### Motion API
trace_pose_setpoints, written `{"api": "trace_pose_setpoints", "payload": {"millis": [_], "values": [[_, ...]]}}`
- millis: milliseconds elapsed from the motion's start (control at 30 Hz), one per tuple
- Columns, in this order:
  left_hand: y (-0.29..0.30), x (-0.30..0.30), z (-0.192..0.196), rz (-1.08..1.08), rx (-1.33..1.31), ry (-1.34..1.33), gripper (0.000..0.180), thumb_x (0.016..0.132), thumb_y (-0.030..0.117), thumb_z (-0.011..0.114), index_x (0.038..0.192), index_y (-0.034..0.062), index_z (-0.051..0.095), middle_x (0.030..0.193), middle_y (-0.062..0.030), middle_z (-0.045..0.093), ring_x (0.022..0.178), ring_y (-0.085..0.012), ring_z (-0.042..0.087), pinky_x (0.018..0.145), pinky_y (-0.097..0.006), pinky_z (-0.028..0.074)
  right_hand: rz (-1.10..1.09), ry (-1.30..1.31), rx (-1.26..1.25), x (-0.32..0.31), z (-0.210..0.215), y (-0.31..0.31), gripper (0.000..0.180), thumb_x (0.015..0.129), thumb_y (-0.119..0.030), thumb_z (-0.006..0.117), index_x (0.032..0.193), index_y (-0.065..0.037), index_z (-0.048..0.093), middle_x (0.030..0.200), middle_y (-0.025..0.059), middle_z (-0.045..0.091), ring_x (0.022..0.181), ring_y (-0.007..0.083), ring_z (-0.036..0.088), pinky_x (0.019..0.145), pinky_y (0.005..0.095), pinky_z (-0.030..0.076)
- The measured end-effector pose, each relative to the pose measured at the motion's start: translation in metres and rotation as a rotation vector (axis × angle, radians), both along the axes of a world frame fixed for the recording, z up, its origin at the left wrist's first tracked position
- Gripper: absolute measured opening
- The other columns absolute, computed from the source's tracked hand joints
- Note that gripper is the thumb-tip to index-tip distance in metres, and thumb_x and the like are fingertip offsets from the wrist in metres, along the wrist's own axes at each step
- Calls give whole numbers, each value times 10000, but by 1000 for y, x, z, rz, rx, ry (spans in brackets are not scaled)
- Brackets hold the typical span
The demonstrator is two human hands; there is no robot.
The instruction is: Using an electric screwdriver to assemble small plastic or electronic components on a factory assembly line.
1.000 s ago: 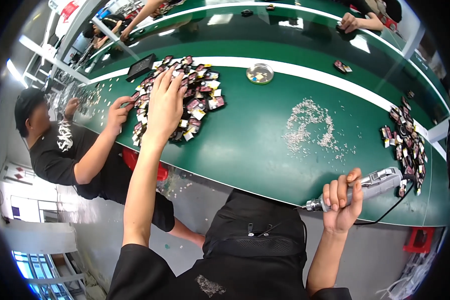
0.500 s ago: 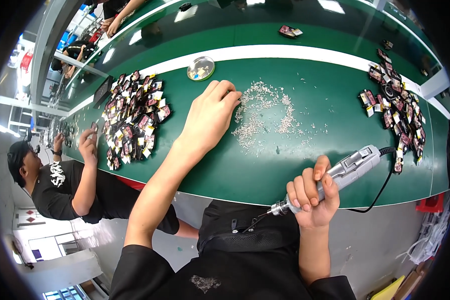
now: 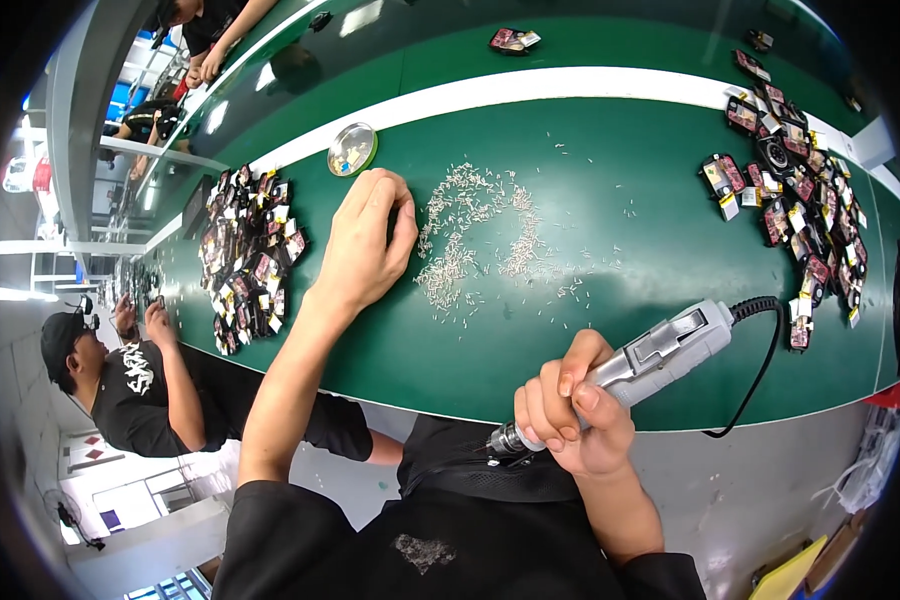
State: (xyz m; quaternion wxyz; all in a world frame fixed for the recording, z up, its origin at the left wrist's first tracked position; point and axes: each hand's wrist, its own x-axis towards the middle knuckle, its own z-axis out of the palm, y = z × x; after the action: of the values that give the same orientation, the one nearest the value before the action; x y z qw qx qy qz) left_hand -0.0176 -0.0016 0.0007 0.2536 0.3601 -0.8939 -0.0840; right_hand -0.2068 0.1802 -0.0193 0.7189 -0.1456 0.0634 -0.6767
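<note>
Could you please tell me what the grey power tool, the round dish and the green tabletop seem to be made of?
Grey power tool: probably satin plastic, from its moulded body; its nose looks metal, glinting brightly. Round dish: glossy, its rim shines; metal, glass or plastic, I can't tell. Green tabletop: perhaps smooth rubber or vinyl, softly reflecting light.

Your right hand (image 3: 582, 410) grips a grey power screwdriver (image 3: 665, 350); your left hand (image 3: 365, 240), fingers bent, is beside scattered tiny pieces (image 3: 520, 250) on the green table (image 3: 410, 365), near a round dish (image 3: 356, 136).
</note>
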Motion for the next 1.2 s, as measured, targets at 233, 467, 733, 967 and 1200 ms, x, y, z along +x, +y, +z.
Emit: {"api": "trace_pose_setpoints", "payload": {"millis": [233,467,733,967,1200], "values": [[3,2,0,41,-57,171,68,775,-72,611,828,-29,618,818,-86,625,615,-131,566,581,-232,465,-2,10,-1,0,0,2,149,898,-181,518,862,-71,424,509,3,404,404,101,408,488,285,404],[32,24,6,70,169,323,105,775,-81,631,865,-35,658,843,-79,650,688,-98,586,623,-214,474,-76,11,-10,5,-2,6,117,908,-171,486,889,-69,432,516,-4,393,399,96,375,475,279,388],[127,16,4,1,898,902,123,890,48,525,822,-55,529,806,-161,586,625,-149,539,557,-227,446,-367,106,-17,16,23,-3,145,933,-211,458,890,-73,441,511,-29,363,407,85,365,488,260,364],[159,8,-2,-214,1364,1262,213,955,123,468,830,-43,514,789,-143,570,641,-146,555,513,-234,457,-453,72,-124,22,58,-9,131,895,-175,517,874,-55,471,504,-32,388,406,70,367,487,242,359],[164,2,-7,-278,1399,1307,215,971,145,440,864,-33,496,783,-131,562,599,-125,517,508,-227,437,-472,103,-77,22,57,-7,138,874,-183,555,857,-71,477,506,-52,391,418,67,367,494,231,362]]}}
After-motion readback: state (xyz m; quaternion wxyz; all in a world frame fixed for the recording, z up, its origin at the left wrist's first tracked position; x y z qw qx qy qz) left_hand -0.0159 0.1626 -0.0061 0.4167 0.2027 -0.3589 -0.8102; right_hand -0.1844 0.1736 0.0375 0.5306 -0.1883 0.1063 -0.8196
